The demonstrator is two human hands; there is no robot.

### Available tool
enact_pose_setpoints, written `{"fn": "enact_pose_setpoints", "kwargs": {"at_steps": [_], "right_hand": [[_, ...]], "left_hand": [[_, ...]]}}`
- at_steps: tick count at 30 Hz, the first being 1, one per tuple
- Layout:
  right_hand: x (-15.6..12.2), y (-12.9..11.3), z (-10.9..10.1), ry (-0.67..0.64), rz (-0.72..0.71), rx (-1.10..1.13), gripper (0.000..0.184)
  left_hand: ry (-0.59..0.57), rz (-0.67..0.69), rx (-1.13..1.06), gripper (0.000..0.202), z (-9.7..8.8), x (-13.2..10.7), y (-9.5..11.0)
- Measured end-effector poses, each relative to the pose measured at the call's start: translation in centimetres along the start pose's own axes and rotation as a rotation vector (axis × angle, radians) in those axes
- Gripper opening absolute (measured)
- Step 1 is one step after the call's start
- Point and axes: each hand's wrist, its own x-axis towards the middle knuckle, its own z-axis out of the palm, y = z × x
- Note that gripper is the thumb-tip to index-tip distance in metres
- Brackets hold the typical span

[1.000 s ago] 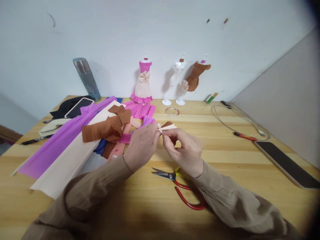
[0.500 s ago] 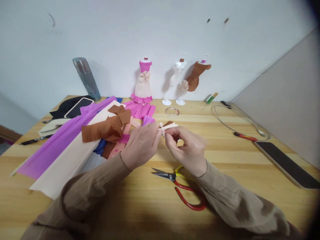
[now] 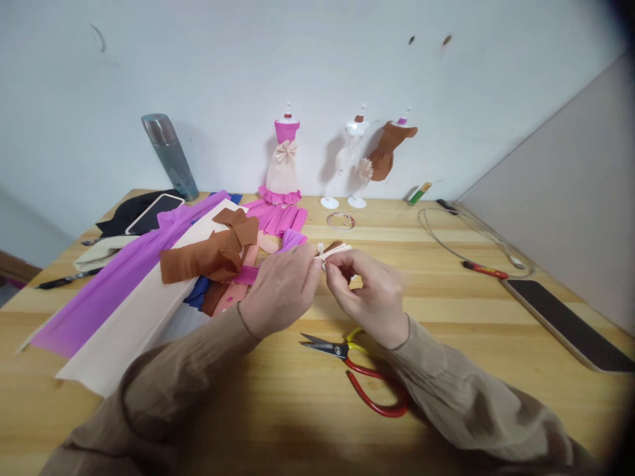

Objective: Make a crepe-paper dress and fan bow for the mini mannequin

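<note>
Bundle of cream and brown strips point(image 3: 340, 248) sat between the two hands above the wooden table point(image 3: 238, 423), its free ends fanned toward the right. The left hand point(image 3: 282, 284), back uppermost, held its gathered base in a close pinch; the undersides of those fingers were hidden. The right hand point(image 3: 370, 297) had thumb and forefinger brought together on a small pale end at that base, just beside the left thumb. Beneath the right wrist lay scissors point(image 3: 338, 350), blades slightly parted, one handle red and the other partly yellow. Left of the hands, a brown piece point(image 3: 198, 261) rested over a long cream sheet point(image 3: 131, 314), with a purple sheet point(image 3: 114, 284) alongside. Against the wall stood a dress form in pink and cream point(image 3: 284, 168), then a white form point(image 3: 353, 134) and a tilted brown-clad one point(image 3: 389, 145). A wire ring point(image 3: 340, 228) lay in front of them.
</note>
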Motion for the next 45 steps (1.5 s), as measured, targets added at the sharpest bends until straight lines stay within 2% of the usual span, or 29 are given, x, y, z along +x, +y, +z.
{"fn": "enact_pose_setpoints", "kwargs": {"at_steps": [9, 16, 23, 28, 34, 39, 45], "right_hand": [[-0.1, 0.1, 0.2, 0.008, -0.065, -0.025, 0.014], [-0.4, 1.3, 0.4, 0.043, -0.295, -0.206, 0.011], [-0.7, 2.6, 0.7, 0.114, -0.449, -0.255, 0.030], [-0.8, 3.0, 1.0, 0.102, -0.448, -0.209, 0.039], [-0.8, 3.0, 1.3, -0.062, -0.427, -0.170, 0.052], [-1.0, 3.6, 1.6, -0.017, -0.434, -0.132, 0.060], [-1.5, 4.6, 2.1, 0.035, -0.431, -0.073, 0.062]], "left_hand": [[-0.030, -0.022, -0.201, 0.031, -0.1, 0.3, -0.2], [-0.032, -0.063, -0.323, 0.031, -0.1, 0.6, -0.3], [0.024, -0.129, -0.493, 0.033, 0.2, 0.8, -0.3], [0.029, -0.205, -0.633, 0.032, 0.8, 0.8, -0.4], [0.102, -0.382, -0.969, 0.029, 0.8, 1.0, -0.5], [0.081, -0.413, -1.132, 0.031, 0.5, 1.1, -0.1], [0.085, -0.386, -1.155, 0.029, 0.6, 0.8, 0.4]]}}
